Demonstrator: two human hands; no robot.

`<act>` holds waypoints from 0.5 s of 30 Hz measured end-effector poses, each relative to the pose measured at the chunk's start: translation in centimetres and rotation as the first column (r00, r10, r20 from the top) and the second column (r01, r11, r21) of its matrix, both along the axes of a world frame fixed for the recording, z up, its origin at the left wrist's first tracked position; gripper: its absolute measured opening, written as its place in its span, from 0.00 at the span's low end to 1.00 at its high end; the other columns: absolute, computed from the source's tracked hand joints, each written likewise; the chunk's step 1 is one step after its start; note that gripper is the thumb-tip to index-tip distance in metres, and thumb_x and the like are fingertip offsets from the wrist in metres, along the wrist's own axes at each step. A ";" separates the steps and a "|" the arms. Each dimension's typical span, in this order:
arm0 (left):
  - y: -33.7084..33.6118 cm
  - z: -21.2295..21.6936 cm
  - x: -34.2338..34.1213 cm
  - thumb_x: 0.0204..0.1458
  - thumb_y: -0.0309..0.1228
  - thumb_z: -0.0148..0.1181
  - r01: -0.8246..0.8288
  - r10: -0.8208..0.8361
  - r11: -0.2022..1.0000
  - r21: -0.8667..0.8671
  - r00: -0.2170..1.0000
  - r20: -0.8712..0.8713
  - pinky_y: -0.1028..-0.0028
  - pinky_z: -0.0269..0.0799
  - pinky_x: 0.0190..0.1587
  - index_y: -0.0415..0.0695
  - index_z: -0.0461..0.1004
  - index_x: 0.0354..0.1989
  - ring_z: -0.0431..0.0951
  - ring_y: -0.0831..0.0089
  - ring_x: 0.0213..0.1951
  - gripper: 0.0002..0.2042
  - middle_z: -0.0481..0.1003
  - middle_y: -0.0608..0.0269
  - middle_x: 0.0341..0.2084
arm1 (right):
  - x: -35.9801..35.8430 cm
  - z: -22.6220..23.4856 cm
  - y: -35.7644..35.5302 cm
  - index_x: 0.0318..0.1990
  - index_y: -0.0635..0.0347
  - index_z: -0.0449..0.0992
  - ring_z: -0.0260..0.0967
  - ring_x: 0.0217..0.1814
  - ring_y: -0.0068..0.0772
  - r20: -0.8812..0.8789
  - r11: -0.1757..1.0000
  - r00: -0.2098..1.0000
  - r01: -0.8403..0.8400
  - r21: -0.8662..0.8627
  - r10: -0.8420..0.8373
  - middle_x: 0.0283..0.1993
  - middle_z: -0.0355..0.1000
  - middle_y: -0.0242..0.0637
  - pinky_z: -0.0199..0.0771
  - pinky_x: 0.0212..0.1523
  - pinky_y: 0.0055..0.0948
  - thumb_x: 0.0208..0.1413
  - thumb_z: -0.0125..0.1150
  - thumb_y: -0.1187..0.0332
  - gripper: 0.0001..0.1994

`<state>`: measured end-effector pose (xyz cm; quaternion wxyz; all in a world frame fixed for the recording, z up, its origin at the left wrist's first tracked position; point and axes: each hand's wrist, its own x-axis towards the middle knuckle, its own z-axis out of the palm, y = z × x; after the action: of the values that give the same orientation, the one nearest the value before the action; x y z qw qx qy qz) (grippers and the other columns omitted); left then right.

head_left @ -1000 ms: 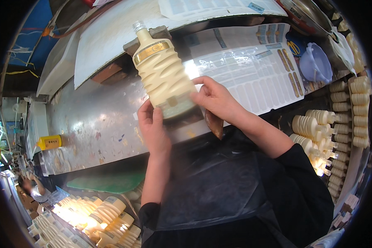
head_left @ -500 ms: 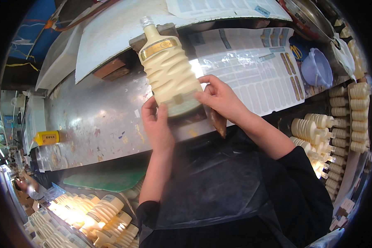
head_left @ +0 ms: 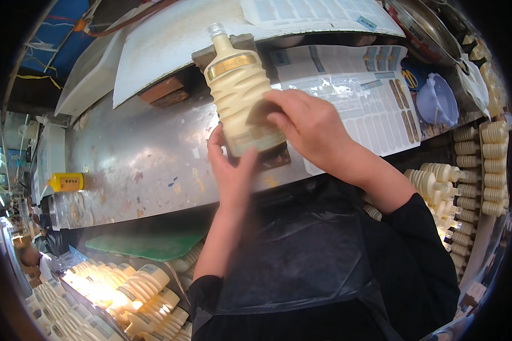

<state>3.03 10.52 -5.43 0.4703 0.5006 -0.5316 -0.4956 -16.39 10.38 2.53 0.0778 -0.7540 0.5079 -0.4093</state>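
Observation:
A cream-coloured ribbed bottle (head_left: 237,91) with a gold band at its neck and a clear threaded mouth lies on a wooden block (head_left: 233,45) on the steel worktop (head_left: 142,165). My left hand (head_left: 228,167) grips the bottle's base from below. My right hand (head_left: 307,128) lies over the lower front of the bottle, fingers pressed on a small label there. The label is mostly hidden under my fingers.
Sheets of labels (head_left: 358,96) lie on the worktop to the right. Several cream bottles are stacked at the right (head_left: 466,165) and in a crate at the lower left (head_left: 114,295). A yellow container (head_left: 67,182) stands at the left, a green board (head_left: 142,244) below the worktop.
The bottle has shifted right and a little nearer. My right hand has moved from the bottle's side onto its front; my left hand stays at the base.

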 end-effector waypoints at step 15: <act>-0.5 -0.3 0.1 0.67 0.47 0.49 -0.011 0.009 1.000 -0.004 0.959 -0.283 0.64 0.55 0.69 0.38 0.57 0.72 0.63 0.65 0.64 0.31 0.65 0.56 0.62 | 2.1 -0.8 2.8 0.43 0.59 0.79 0.78 0.31 0.38 -0.169 0.959 0.972 -0.195 -0.207 0.162 0.34 0.77 0.37 0.78 0.32 0.35 0.50 0.65 0.73 0.12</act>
<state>3.12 9.99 -5.78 0.5452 0.4261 -0.4578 -0.5582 -14.27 13.16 1.77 -0.0087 -0.8294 0.3932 -0.3968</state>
